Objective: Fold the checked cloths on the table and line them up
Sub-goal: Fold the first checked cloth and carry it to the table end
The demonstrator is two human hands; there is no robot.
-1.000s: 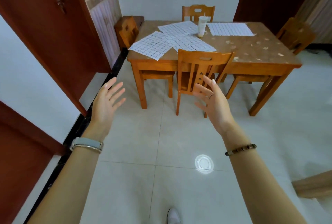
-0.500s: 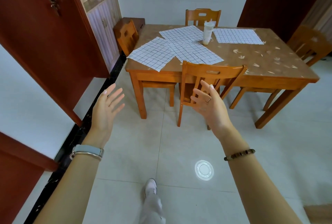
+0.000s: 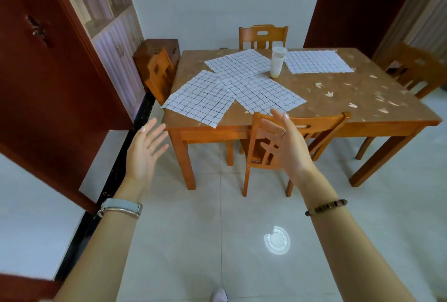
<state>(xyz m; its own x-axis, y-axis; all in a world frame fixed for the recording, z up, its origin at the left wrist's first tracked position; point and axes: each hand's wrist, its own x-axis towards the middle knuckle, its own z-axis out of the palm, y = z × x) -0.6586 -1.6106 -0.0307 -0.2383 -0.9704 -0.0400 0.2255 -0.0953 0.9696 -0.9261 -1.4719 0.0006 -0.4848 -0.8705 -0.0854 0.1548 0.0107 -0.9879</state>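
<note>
Fingers [image 3: 154, 132]: on the left hand [image 3: 144, 156] they are straight and spread; on the right hand [image 3: 290, 149] they are loosely spread and a little bent. Neither hand holds anything.
Hands: both are raised in the air, palms turned toward each other, well short of the cup [image 3: 277, 62] and touching nothing.
Chair [image 3: 321, 123]: pushed in at the counter's edge nearest the person, well in front of the cup, between the hands and the cloths [image 3: 242, 84].
Counter [image 3: 362, 101]: brown, with pale leaf marks; the cup stands toward its back.
Lone cloth [image 3: 316, 61]: just right of the cup, flat and square to the counter, apart from the other three.
Far cloth [image 3: 239, 62]: just left of the cup; whether it touches the cup's base cannot be told.
Mid cloth [image 3: 266, 93]: in front of the cup, skewed, overlapping its neighbours.
Edge cloth [image 3: 200, 101]: front-left of the cup, with one corner hanging past the counter's edge.
Look: all four are white with a thin dark grid. They seem thin and limp, and lie open in one layer.
Done: nothing, by my reading; no cloth is folded and none is in a row.
Left: all four folds, then the lining up. The hands have yet to reach the counter.
</note>
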